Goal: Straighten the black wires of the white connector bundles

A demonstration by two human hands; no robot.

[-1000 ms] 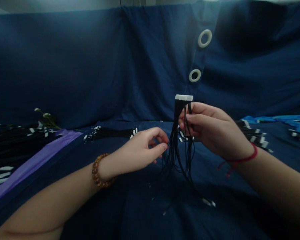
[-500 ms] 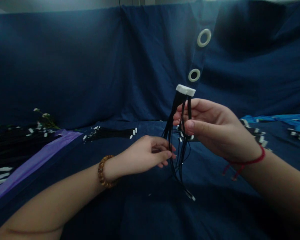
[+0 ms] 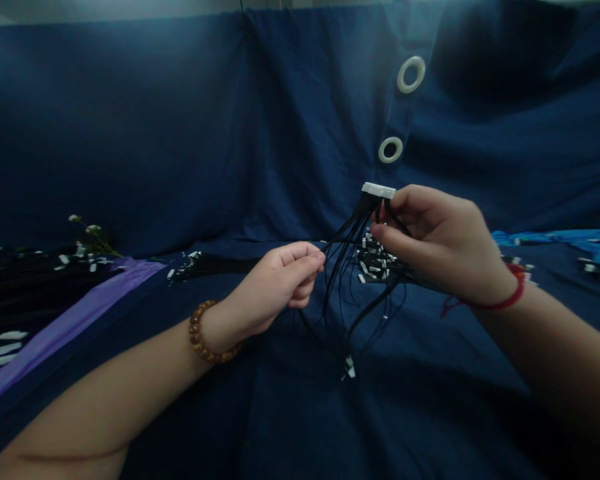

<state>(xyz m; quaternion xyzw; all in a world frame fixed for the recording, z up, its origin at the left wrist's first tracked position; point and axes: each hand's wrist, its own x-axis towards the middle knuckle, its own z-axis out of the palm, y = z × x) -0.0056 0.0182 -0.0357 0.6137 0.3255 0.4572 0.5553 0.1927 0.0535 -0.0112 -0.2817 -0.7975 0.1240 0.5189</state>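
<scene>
Left hand (image 3: 285, 277) pinching thin wires (image 3: 363, 205), oblong white connector (image 3: 379, 191), creased cloth (image 3: 290, 413)

A dimly lit blue curtain (image 3: 145, 133) hangs behind

Your bench (image 3: 300, 427) is covered with a dark blue cloth (image 3: 195, 427). On your left, a purple cloth (image 3: 70, 310) borders a mass of black cables (image 3: 30, 283); farther back lie a dark bundle (image 3: 225, 265) and a white-tipped pile (image 3: 373, 261), with a brighter blue cloth (image 3: 597, 245) at far right.
</scene>
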